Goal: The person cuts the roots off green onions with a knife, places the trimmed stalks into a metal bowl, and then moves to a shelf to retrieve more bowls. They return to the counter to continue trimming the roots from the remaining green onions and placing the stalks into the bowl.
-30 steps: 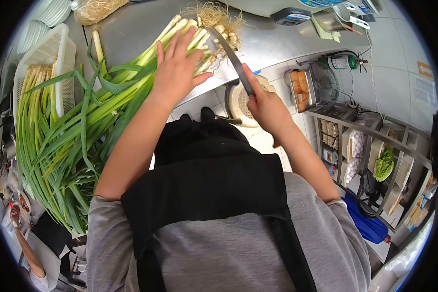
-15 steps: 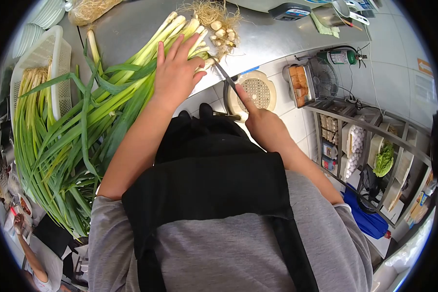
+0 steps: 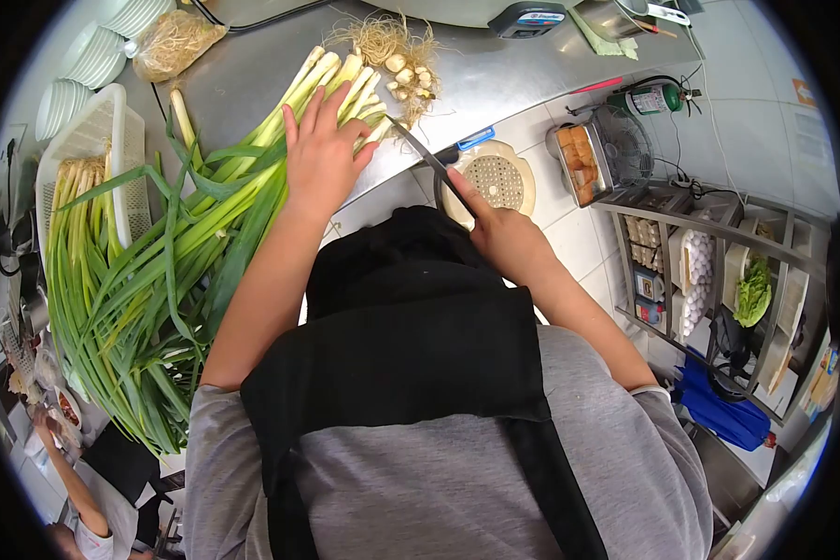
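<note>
A thick bundle of green onions [image 3: 196,224] lies across the steel counter [image 3: 495,79], white ends toward the upper right. My left hand [image 3: 322,154] presses flat on the white stalks near their ends. My right hand [image 3: 504,238] grips a knife [image 3: 420,154] by the handle, its blade slanting up to the cut ends of the stalks. Cut root ends [image 3: 401,56] lie in a loose pile just beyond the blade.
A white basket [image 3: 79,140] with more trimmed onions stands at the left, stacked plates [image 3: 98,51] and a bag of roots [image 3: 173,42] behind it. A round perforated bin [image 3: 495,177] sits on the floor below the counter edge. Wire shelves [image 3: 719,271] stand at right. Another person [image 3: 84,504] is at lower left.
The knife came down through the root ends and drew back toward me; the cut roots now lie apart from the stalks. My left hand stayed on the bundle.
</note>
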`<state>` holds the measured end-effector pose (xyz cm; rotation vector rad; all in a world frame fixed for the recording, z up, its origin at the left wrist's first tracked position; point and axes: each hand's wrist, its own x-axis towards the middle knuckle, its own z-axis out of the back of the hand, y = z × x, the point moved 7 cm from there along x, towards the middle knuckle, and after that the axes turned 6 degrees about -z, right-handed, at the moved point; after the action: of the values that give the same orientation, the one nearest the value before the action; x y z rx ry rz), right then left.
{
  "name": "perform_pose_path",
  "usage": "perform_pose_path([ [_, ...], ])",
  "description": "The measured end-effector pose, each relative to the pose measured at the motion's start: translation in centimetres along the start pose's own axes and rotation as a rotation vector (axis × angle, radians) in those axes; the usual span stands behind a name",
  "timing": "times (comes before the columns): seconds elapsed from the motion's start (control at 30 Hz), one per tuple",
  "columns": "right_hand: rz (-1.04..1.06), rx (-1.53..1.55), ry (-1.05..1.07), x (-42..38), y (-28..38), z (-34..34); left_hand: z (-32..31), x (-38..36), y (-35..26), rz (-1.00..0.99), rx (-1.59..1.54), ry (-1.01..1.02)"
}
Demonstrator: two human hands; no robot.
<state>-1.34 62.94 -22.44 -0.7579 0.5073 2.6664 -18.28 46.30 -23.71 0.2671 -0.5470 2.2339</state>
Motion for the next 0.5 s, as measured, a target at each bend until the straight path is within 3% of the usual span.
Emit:
perform_pose_path([
  [0.2, 0.057, 0.009, -0.005, 1.3, -1.1, 0.8, 0.3, 0.0, -0.7, -0.018, 0.053, 0.046],
  [0.5, 0.185, 0.082, -0.009, 2.6, -4.3, 1.9, 0.1, 0.8, 0.0, 0.127, 0.173, 0.100],
])
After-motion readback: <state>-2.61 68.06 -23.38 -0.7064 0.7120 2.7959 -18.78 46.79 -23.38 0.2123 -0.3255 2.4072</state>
